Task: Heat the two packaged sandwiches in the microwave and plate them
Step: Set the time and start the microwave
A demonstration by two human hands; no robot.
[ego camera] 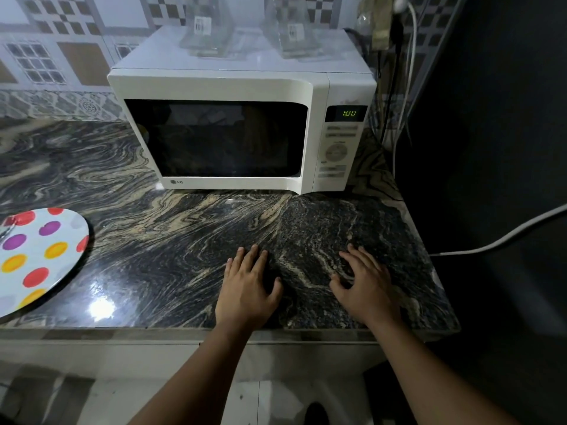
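Marble counter (pixel 184 240): left hand (pixel 245 289), right hand (pixel 365 286) flat, fingers spread, holding nothing. Microwave (pixel 233 130) beyond fingertips, door shut; sandwiches not visible. Plate (pixel 40 256) far left of fingers. Risk: hot packaging burns fingers, drop.

Closed microwave (pixel 242 130), hands flat on counter (pixel 171 228)

Dark marbled stone countertop (pixel 190 240) with tan swirls and a bright glare patch near its front edge. Behind, a tiled wall (pixel 61 56) in checkered and grid patterns. On the right, a white cable (pixel 503 237) curving in from the dark side, touching nothing visible on the counter — more cords (pixel 402 96) hanging near the back corner, under a white plug (pixel 400 3) at the top.
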